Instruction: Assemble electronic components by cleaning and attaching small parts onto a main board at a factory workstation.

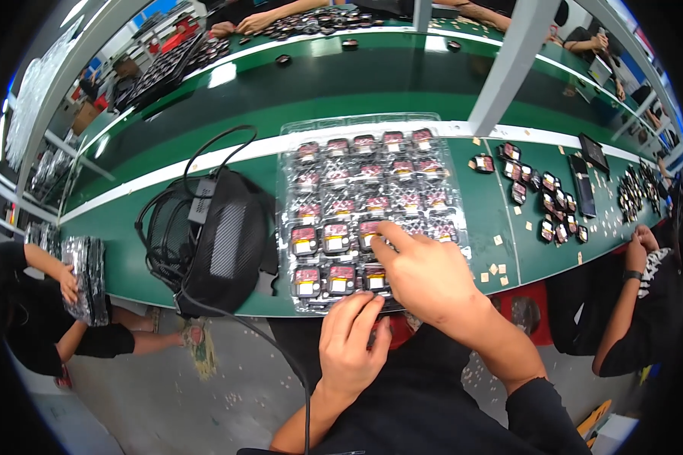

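Observation:
In front of me lies a clear plastic tray (pixel 357 123), its pockets holding rows of small black cases with red and white labels. My right hand (pixel 432 277) reaches over the right part of the tray. Its thumb and index finger are closed at a small black case (pixel 369 233) in the second row from the front, partly hidden by the fingers. My left hand (pixel 353 349) is at the tray's front edge, below a front-row case (pixel 341 279). Its fingers are stretched out with the thumb apart, and nothing shows between them.
Left of the tray sits a black mesh bag (pixel 235 235) with a cable (pixel 284 353) trailing toward me. More cases (pixel 558 205) and small pale squares (pixel 498 240) lie at right. A grey post (pixel 508 76) rises behind. A person at left holds stacked trays (pixel 87 277); another sits at right.

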Demonstrator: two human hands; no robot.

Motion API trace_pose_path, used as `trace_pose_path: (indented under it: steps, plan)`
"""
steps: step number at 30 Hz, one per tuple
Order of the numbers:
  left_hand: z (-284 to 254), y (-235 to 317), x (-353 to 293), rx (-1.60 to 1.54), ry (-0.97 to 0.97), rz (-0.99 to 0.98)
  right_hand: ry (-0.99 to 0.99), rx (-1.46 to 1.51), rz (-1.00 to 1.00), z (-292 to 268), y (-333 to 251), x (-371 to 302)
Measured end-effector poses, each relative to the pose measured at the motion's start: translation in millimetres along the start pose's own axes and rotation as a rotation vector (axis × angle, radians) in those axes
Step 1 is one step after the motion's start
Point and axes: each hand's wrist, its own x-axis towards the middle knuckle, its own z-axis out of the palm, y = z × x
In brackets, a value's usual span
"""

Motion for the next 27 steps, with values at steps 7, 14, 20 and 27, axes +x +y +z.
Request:
trace_pose_path:
  steps: [7, 14, 20, 27]
  plan:
    - [-1, -3, -4, 0.009, 0.029, -0.014, 0.376, 0.398, 0.195, -6, 40, -43]
    - [0, -4, -5, -0.021, 0.016, 0.012, 0.451, -0.168, 1.025, 28, 128, -116]
    - [0, -2, -6, -0.006, 0.053, 0.020, 0.440, -0.002, 1.050, 29, 126, -136]
    - [0, 1, -4, -0.064, 0.071, 0.103, 0.580, 0.131, 0.804, 34, 129, -141]
